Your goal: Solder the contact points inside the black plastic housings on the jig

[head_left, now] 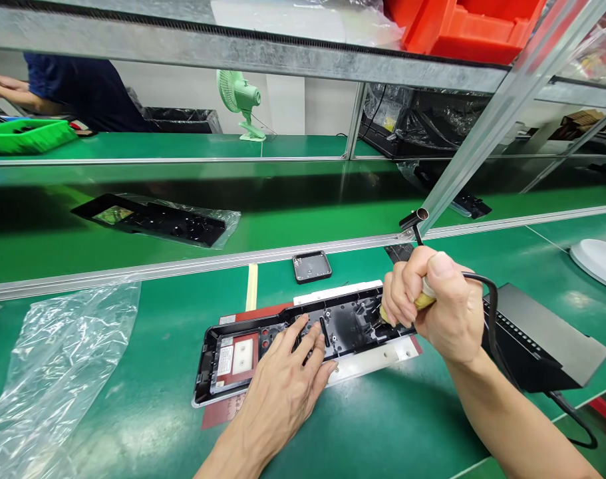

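A long black plastic housing lies open side up on a reddish-brown and metal fixture at the centre of the bench. Over its middle my left hand rests with fingers spread, the fingertips touching the inside and near edge. Above the housing's right end, my right hand is wrapped round a corded electric screwdriver, its yellowish front pointing down and left into the housing. The tip meets the right part of the housing, and fine detail there is too small to tell.
A small black tray with tiny screws sits behind the housing. Plastic film lies left, a black panel on the raised green surface. Right are a metal post and a black-grey part. A person's arm shows far left.
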The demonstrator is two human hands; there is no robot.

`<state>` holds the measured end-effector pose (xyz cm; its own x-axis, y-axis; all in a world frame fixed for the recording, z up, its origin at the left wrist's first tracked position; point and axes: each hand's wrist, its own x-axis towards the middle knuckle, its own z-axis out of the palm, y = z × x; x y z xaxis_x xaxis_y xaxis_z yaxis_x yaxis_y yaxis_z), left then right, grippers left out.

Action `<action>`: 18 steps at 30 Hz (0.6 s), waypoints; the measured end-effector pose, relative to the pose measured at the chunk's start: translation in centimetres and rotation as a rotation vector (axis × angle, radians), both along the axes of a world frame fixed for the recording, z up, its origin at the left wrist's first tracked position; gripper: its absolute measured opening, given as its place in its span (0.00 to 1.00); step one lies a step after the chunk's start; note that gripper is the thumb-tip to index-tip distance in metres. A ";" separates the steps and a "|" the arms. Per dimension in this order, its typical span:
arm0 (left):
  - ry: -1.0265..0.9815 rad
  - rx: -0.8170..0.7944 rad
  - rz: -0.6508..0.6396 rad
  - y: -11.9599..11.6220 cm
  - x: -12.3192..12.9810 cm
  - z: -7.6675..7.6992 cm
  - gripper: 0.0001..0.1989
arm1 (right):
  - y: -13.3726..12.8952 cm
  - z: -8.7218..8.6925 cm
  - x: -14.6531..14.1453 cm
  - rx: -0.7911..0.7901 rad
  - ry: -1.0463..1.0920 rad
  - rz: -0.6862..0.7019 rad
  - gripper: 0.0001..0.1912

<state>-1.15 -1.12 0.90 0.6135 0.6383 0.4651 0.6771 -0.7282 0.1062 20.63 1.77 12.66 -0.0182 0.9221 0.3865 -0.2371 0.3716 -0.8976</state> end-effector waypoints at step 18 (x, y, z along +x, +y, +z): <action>0.029 0.007 0.013 -0.1 0.1 0.1 0.15 | 0.0 0.3 0.4 -0.003 -0.063 -0.069 0.21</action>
